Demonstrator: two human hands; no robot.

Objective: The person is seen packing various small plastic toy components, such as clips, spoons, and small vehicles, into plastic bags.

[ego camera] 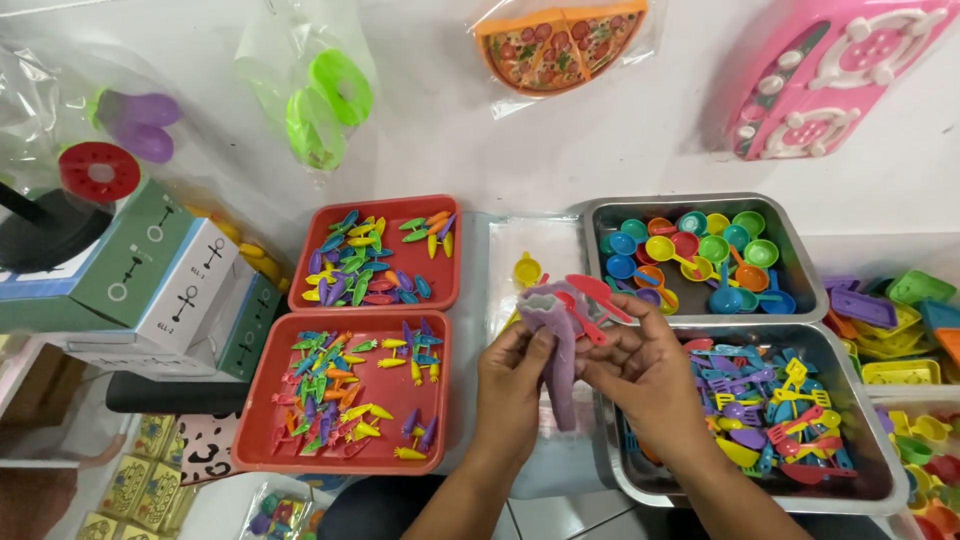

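My left hand (pixel 515 385) and my right hand (pixel 650 375) meet at the middle of the table. Together they hold a small clear plastic bag (pixel 560 345) with purple toy pieces inside. Red toy utensils (pixel 592 292) stick out of the bag's top beside my right fingers. A yellow toy piece (pixel 527 270) lies just beyond the bag on a clear sheet.
Two red trays (pixel 375 205), (pixel 260 440) of small coloured toy vegetables sit to the left. Two metal trays sit to the right: the far one (pixel 800 265) holds coloured toy pans, the near one (pixel 880 470) toy utensils. Boxes stand at left, bagged toys at the back.
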